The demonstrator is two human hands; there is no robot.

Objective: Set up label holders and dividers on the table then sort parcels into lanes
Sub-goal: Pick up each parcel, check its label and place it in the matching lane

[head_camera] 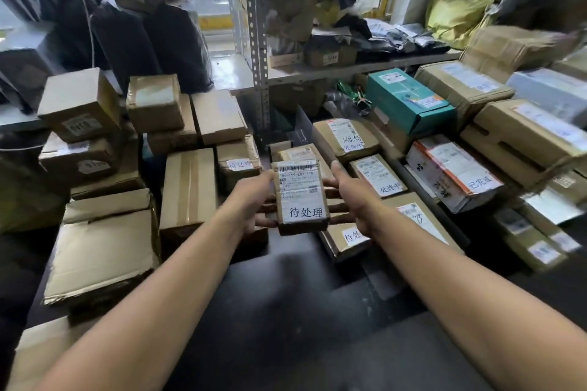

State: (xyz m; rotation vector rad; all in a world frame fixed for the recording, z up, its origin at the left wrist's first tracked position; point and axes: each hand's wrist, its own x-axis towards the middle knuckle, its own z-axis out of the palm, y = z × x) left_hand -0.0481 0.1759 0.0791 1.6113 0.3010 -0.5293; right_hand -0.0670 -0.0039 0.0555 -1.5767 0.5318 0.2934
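A small brown parcel (pixel 301 197) with a white shipping label and a handwritten tag is held up at the centre, above the dark table (pixel 301 311). My left hand (pixel 254 200) grips its left side, fingers underneath. My right hand (pixel 349 197) grips its right side, thumb at the top corner. Behind and to the right lie tagged parcels: one (pixel 346 140), another (pixel 378 176), and one under my right wrist (pixel 352 240).
Plain brown boxes (pixel 104 251) are stacked at the left. A teal box (pixel 409 98) and larger cartons (pixel 527 133) fill the right. A perforated metal shelf post (pixel 259 41) stands behind, with black bags (pixel 127 38) on the shelving.
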